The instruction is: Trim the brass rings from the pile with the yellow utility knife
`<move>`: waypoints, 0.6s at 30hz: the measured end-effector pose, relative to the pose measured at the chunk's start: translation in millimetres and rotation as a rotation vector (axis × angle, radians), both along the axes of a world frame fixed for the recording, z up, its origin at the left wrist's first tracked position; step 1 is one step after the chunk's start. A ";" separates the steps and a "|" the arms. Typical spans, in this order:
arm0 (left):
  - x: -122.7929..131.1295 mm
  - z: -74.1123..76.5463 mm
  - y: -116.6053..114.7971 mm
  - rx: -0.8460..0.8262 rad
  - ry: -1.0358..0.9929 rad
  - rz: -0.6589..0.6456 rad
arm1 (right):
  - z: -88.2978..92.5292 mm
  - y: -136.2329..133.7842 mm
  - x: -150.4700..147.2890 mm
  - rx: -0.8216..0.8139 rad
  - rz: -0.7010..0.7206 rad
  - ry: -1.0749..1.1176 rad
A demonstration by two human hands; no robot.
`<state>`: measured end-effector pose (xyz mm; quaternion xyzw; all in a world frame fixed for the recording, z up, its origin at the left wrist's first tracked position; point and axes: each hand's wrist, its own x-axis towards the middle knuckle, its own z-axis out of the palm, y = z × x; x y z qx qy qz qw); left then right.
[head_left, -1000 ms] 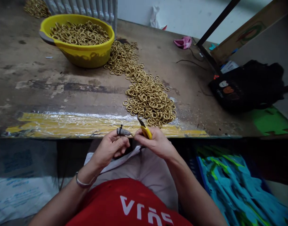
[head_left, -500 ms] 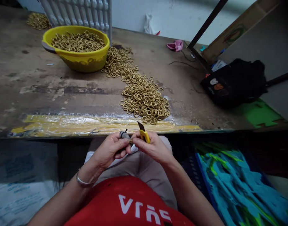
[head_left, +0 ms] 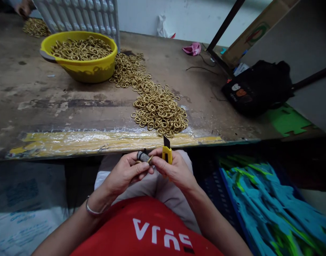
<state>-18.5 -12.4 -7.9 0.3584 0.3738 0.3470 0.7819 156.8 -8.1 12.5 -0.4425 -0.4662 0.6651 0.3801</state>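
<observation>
Both hands meet over my lap, just below the table's front edge. My left hand (head_left: pixel 125 172) is closed on a small brass ring, with a grey taped cap (head_left: pixel 143 156) on its forefinger. My right hand (head_left: pixel 175 170) grips a yellow utility knife (head_left: pixel 167 151), blade pointing up, and its fingertips touch the same ring. A heap of brass rings (head_left: pixel 159 112) lies on the table right ahead of my hands and trails back toward a yellow basin (head_left: pixel 80 65) filled with more rings.
The worn wooden table (head_left: pixel 45 103) has a taped yellow front edge (head_left: pixel 85 142). A black bag (head_left: pixel 259 90) and green foam sit at right, a pink object (head_left: pixel 192 48) at the back. Blue-green foam pieces (head_left: pixel 264 206) lie below right. Another person's hand (head_left: pixel 24 7) shows far left.
The knife blade has swung from leaning left to upright. My hands have stayed together while the view shifted, bringing the far person's hand into sight.
</observation>
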 end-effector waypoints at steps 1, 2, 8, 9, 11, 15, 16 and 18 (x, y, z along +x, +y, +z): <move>0.0 -0.8 -0.6 0.024 0.022 0.005 | 0.9 -0.7 -0.9 -0.003 -0.002 -0.010; -0.1 -1.8 -1.1 0.047 0.045 0.006 | 1.6 -1.2 -1.9 -0.009 -0.008 -0.022; -2.2 -6.4 -2.5 0.109 0.130 -0.027 | -1.8 -2.4 -3.8 -0.066 -0.042 -0.057; -2.3 -6.2 -2.7 0.109 0.129 -0.017 | -2.9 -3.0 -3.3 -0.036 -0.053 -0.095; -2.2 -5.0 -2.9 0.104 0.117 0.027 | -4.5 -5.2 -1.8 0.124 -0.067 -0.257; -1.8 -3.6 -2.7 0.109 0.094 0.115 | -6.8 -13.6 1.3 0.497 0.000 -0.647; -1.7 -4.0 -2.6 0.118 0.100 0.123 | -7.7 -15.6 1.8 0.539 0.027 -0.718; -1.7 -5.6 -2.7 0.152 0.133 0.129 | -10.1 -18.1 2.4 0.575 0.065 -0.841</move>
